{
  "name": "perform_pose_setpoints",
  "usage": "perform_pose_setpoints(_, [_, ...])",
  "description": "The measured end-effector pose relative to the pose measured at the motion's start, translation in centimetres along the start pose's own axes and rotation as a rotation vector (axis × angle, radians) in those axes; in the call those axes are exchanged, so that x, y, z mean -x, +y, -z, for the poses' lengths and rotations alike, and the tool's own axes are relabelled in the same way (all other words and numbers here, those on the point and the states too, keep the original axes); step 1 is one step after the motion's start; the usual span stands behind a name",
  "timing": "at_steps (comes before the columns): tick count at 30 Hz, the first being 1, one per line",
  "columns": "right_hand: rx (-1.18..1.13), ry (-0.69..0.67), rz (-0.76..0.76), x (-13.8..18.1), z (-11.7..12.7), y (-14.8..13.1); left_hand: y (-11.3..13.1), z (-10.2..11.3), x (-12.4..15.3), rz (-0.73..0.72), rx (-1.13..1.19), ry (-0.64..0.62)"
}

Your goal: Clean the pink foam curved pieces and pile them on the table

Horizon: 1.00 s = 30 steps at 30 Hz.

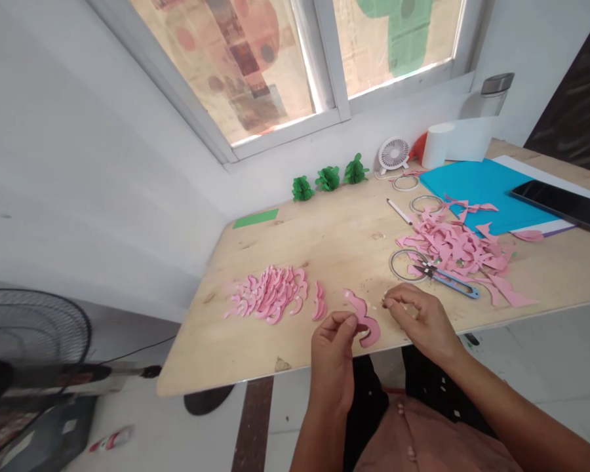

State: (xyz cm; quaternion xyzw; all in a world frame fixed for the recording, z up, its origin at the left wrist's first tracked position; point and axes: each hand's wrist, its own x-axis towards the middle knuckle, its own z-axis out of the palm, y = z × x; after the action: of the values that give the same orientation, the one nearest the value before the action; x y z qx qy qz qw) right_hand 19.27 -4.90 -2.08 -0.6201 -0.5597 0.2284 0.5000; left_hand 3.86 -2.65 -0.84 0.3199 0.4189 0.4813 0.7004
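Note:
My left hand [335, 351] pinches the lower end of a curved pink foam piece [362, 313] near the table's front edge. Just right of it, my right hand [417, 318] is closed in a pinch with fingertips together; what they hold is too small to make out. A pile of several cut pink curved pieces [270, 294] lies to the left, with two more pieces [318, 301] beside it. A heap of pink foam scraps [455, 246] lies to the right, with blue-handled snips [452, 278] and a metal ring [404, 263] at its near edge.
Wooden table [334, 236] under a window. At the back: three green paper trees [328, 177], small white fan [393, 154], white roll [437, 144], blue sheet [482, 187], dark tablet [560, 202], pen [399, 211], green strip [255, 217]. A floor fan [29, 328] stands at the left.

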Motion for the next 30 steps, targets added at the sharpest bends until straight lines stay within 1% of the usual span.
perform_pose_setpoints(3, [-0.199, -0.047, -0.106, 0.0, -0.1, -1.2, -0.1, 0.1, 0.2, -0.026, -0.105, -0.022])
perform_pose_setpoints(5, [-0.318, -0.161, -0.156, -0.1, -0.3, -1.9, -0.2, 0.1, 0.3, -0.043, -0.157, -0.034])
perform_pose_setpoints(7, [-0.385, -0.222, -0.209, -0.2, -0.6, -2.3, -0.2, 0.0, 0.4, -0.052, -0.193, -0.051])
perform_pose_setpoints(10, [-0.435, -0.211, -0.278, -0.2, -1.0, -2.5, -0.1, 0.0, 0.6, -0.040, -0.254, -0.078])
perform_pose_setpoints(12, [-0.429, -0.199, -0.284, -0.3, -1.1, -2.6, -0.1, 0.1, 0.6, -0.061, -0.318, -0.084])
perform_pose_setpoints(14, [-0.386, -0.182, -0.262, -0.3, -1.1, -2.8, -0.2, 0.4, 0.7, -0.173, -0.423, -0.047])
perform_pose_setpoints(15, [-0.360, -0.166, -0.248, -0.3, -1.1, -2.8, -0.3, 0.6, 0.7, -0.269, -0.498, -0.010])
perform_pose_setpoints(17, [-0.326, -0.125, -0.220, -0.2, -1.2, -2.9, -0.3, 0.8, 0.6, -0.510, -0.671, 0.066])
perform_pose_setpoints(18, [-0.316, -0.109, -0.207, -0.1, -1.3, -2.9, -0.3, 0.8, 0.6, -0.628, -0.758, 0.083])
perform_pose_setpoints(20, [-0.307, -0.099, -0.183, 0.3, -1.4, -2.8, -0.3, 0.7, 0.5, -0.821, -0.903, 0.074])
perform_pose_setpoints(22, [-0.266, -0.098, -0.138, 0.6, -1.6, -2.8, -0.1, 0.5, 0.4, -0.954, -0.993, 0.052])
perform_pose_setpoints(25, [-0.099, -0.078, -0.010, 0.9, -1.6, -2.7, 0.0, 0.1, 0.1, -1.061, -1.069, 0.063])
perform_pose_setpoints(28, [0.072, -0.067, 0.123, 1.0, -1.5, -2.7, 0.1, 0.0, -0.1, -1.083, -1.114, 0.079])
perform_pose_setpoints(30, [0.122, -0.067, 0.166, 0.9, -1.4, -2.7, 0.1, 0.0, -0.1, -1.084, -1.132, 0.080])
